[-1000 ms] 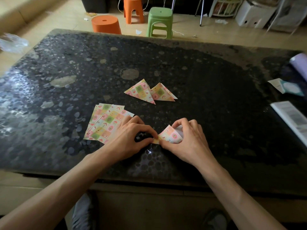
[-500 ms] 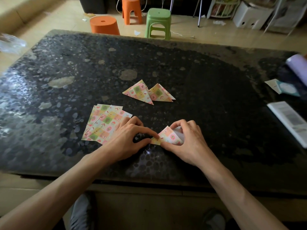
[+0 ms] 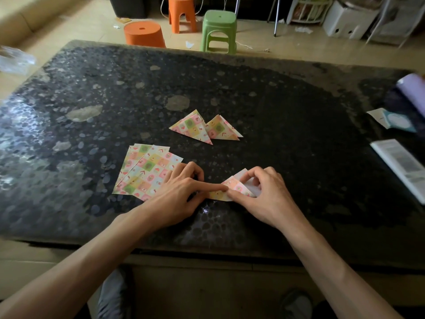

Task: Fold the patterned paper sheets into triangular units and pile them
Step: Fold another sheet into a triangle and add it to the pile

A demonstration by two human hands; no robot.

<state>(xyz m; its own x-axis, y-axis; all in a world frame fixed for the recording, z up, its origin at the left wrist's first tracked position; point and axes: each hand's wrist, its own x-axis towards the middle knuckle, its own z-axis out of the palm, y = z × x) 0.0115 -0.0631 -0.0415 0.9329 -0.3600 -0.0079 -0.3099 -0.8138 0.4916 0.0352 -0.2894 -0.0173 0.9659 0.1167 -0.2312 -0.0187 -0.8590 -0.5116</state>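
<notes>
At the near edge of the dark table [image 3: 287, 143], one half-folded sheet [image 3: 234, 188] is pinched at its left end by the left hand [image 3: 179, 192]; the right hand [image 3: 264, 194] curls its fingers over the rest. Two triangular units [image 3: 194, 127] lie touching farther back, and one fanned stack of flat sheets [image 3: 142, 171] lies left, number unclear

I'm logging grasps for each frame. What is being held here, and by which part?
A half-folded patterned sheet, on the table: the left hand pinches its left corner, the right hand grips its right part.
</notes>
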